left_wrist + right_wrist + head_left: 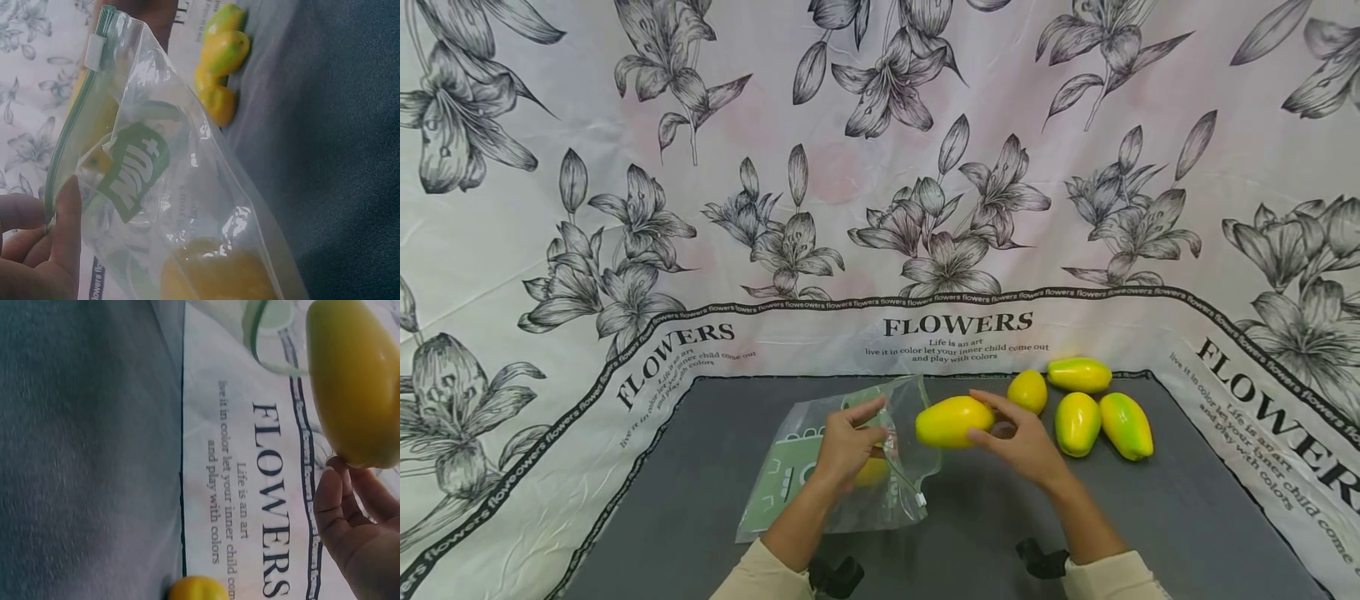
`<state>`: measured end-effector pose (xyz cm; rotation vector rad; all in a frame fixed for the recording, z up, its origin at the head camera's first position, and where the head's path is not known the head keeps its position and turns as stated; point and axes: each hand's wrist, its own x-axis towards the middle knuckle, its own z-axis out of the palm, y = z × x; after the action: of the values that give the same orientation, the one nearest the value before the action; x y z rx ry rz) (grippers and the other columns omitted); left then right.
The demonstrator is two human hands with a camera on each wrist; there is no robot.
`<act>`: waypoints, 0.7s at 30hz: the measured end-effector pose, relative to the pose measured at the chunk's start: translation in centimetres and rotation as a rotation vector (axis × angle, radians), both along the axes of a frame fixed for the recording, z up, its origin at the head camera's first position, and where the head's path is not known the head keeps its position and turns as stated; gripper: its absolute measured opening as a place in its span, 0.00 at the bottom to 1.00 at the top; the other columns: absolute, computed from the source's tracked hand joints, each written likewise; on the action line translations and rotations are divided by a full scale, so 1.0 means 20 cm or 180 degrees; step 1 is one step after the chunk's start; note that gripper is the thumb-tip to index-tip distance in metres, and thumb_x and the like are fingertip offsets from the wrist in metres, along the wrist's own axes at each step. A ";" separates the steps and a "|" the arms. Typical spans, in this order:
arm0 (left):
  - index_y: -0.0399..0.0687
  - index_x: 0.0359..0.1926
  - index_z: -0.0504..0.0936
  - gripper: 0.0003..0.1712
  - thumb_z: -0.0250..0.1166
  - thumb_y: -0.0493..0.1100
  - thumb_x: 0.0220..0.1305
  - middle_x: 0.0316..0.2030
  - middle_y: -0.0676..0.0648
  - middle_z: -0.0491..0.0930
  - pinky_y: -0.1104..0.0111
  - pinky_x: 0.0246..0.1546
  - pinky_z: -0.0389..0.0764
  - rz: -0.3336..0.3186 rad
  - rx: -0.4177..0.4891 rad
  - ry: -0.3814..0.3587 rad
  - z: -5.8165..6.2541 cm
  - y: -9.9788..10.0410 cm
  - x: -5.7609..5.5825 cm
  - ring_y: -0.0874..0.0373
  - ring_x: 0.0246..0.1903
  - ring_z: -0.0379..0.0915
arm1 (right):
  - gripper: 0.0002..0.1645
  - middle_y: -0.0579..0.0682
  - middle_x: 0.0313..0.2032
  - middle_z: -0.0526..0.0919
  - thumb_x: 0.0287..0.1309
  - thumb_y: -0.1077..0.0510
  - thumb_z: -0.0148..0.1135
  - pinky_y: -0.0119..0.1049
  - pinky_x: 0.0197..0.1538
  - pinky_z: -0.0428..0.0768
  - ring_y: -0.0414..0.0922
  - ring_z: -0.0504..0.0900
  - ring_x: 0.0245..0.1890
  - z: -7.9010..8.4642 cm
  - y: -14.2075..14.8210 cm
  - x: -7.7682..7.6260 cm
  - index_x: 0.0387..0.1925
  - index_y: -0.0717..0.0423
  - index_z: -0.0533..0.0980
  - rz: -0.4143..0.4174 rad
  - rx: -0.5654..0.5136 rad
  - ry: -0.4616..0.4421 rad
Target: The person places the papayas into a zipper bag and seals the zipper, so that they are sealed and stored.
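My left hand (850, 446) pinches the green-edged opening of a clear zip bag (775, 508), which has green print and a white slider (95, 52). Through the plastic, a yellow fruit (215, 272) shows inside the bag. In my right hand (1018, 442) is a yellow papaya-shaped fruit (953, 422), gripped at one end by thumb and fingertips. Its free end points left at the bag's parted mouth, and in the right wrist view the fruit (353, 381) overlaps the bag's green rim (253, 331).
Several more yellow-green fruits (1077, 425) lie grouped on the grey table (1000, 533) behind and right of my right hand. A white cloth (805, 342) with black flowers and lettering hangs behind and around the table.
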<state>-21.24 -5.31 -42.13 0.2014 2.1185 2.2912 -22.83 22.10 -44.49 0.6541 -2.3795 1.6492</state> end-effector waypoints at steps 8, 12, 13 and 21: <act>0.31 0.63 0.70 0.29 0.60 0.23 0.59 0.64 0.36 0.67 0.59 0.32 0.86 -0.0022 0.0074 0.0018 0.00 0.01 0.00 0.45 0.35 0.82 | 0.33 0.58 0.49 0.73 0.56 0.62 0.69 0.46 0.42 0.83 0.52 0.77 0.39 0.00 -0.10 0.02 0.63 0.60 0.71 0.0217 0.0143 0.0212; 0.30 0.62 0.71 0.29 0.60 0.23 0.58 0.63 0.36 0.68 0.60 0.32 0.86 0.0023 -0.0017 0.0008 0.00 0.01 -0.01 0.47 0.36 0.81 | 0.32 0.61 0.45 0.71 0.54 0.66 0.69 0.53 0.43 0.82 0.56 0.77 0.39 0.08 -0.16 0.08 0.61 0.67 0.71 0.0294 0.0213 0.0180; 0.30 0.62 0.72 0.29 0.60 0.23 0.58 0.63 0.36 0.68 0.59 0.32 0.86 0.0036 -0.0060 -0.0007 0.00 0.01 -0.01 0.47 0.36 0.81 | 0.32 0.61 0.44 0.71 0.54 0.66 0.69 0.55 0.43 0.82 0.57 0.77 0.39 0.10 -0.18 0.09 0.61 0.69 0.71 0.0304 0.0225 0.0142; 0.32 0.61 0.74 0.28 0.61 0.24 0.58 0.62 0.37 0.69 0.62 0.30 0.86 0.0111 -0.0130 0.0000 0.01 0.01 -0.02 0.49 0.32 0.81 | 0.34 0.58 0.42 0.71 0.53 0.63 0.71 0.57 0.48 0.80 0.57 0.77 0.43 0.03 -0.23 0.05 0.61 0.67 0.72 0.0367 0.0304 0.0104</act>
<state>-21.54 -5.11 -41.90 0.1653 2.1837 2.2640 -21.74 17.45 -43.90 0.8433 -2.4520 1.5624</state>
